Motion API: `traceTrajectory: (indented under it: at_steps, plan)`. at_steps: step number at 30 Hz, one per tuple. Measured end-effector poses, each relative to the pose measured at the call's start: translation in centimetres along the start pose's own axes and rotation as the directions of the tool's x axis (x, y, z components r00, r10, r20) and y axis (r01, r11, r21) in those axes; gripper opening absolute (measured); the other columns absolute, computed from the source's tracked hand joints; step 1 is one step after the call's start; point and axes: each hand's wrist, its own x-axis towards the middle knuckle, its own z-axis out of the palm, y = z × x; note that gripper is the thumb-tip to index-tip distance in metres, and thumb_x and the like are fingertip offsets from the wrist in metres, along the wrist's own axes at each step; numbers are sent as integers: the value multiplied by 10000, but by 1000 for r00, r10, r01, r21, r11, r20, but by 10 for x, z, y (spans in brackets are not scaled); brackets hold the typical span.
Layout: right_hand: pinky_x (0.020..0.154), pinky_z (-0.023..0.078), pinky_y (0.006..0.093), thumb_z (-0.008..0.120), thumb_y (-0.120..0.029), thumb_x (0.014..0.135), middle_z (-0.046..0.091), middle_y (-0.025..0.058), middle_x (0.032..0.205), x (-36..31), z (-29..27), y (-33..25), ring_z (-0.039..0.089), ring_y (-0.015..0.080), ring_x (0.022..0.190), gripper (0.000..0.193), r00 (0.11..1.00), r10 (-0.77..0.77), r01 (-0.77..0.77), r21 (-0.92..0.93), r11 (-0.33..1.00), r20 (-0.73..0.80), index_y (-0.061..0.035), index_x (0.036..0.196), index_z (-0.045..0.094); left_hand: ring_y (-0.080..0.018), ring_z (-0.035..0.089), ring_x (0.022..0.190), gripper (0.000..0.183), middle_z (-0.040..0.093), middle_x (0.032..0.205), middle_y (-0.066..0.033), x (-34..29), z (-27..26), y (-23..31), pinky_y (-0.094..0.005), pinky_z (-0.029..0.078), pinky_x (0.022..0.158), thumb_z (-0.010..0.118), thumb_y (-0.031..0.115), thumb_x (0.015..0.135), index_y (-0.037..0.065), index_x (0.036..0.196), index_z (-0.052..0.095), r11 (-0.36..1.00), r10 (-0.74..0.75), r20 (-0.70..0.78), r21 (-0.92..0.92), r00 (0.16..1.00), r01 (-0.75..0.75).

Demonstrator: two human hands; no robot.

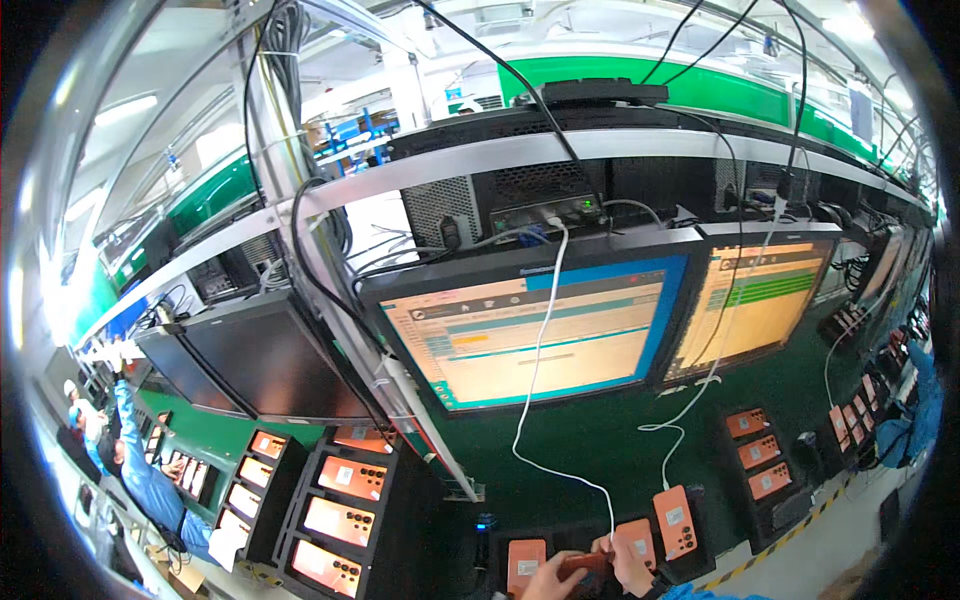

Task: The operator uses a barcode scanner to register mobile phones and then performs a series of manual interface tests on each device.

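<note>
orange phone [590, 562] looks stiff and slick, best held by its edges; left hand [547, 580] clasps it, right hand [630, 572] seemingly pinches the white cable [515, 440].

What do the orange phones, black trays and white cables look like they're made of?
Orange phones: smooth, glossy backs, bright glare on those at left; glass or plastic, can't tell. Black trays: dull and matte with thick walls, perhaps foam or plastic. White cables: probably plastic-sheathed, hanging smooth in loose curves.
</note>
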Motion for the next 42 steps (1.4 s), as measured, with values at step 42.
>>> traceTrajectory:
  at_steps: [42]
  plan:
    - [813,434,451,514,-243,925,661,111,863,90,-99,-82,608,302,895,224,793,-599,101,-994,-47,109,-79,803,606,-417,216,1386,606,266,1481,-255,16,80,-79,-557,222,1086,671,170,724,69,1289,478,804,31,-8,594,999,-20]
